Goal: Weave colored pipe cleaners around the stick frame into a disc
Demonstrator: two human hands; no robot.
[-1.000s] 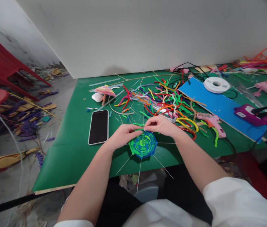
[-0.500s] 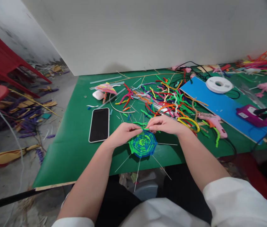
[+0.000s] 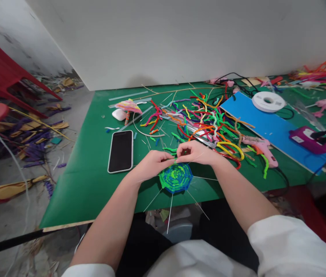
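Observation:
A round web of green and blue pipe cleaners [image 3: 176, 178] is woven over thin white spokes that stick out all around, some past the table's front edge. My left hand [image 3: 153, 164] pinches the web's far left rim, thumb and index finger together. Fingertips of my right hand [image 3: 195, 152] are closed at the far rim on what looks like a green pipe cleaner end [image 3: 175, 159], mostly covered by the fingers. Both hands meet almost tip to tip. Just beyond them lies a loose green pipe cleaner [image 3: 169, 149].
A phone [image 3: 120, 151] lies left of my hands, near a small striped umbrella [image 3: 128, 105]. Beyond is a heap of coloured pipe cleaners [image 3: 203, 119]. To the right are a pink glue gun [image 3: 261, 148], a blue board [image 3: 272, 132], a white spool [image 3: 268, 101] and a purple power block [image 3: 310, 141].
My right fingers have curled more and shifted slightly left at the web's far rim. The web has moved a little toward me and right; the left hand stays nearly in place.

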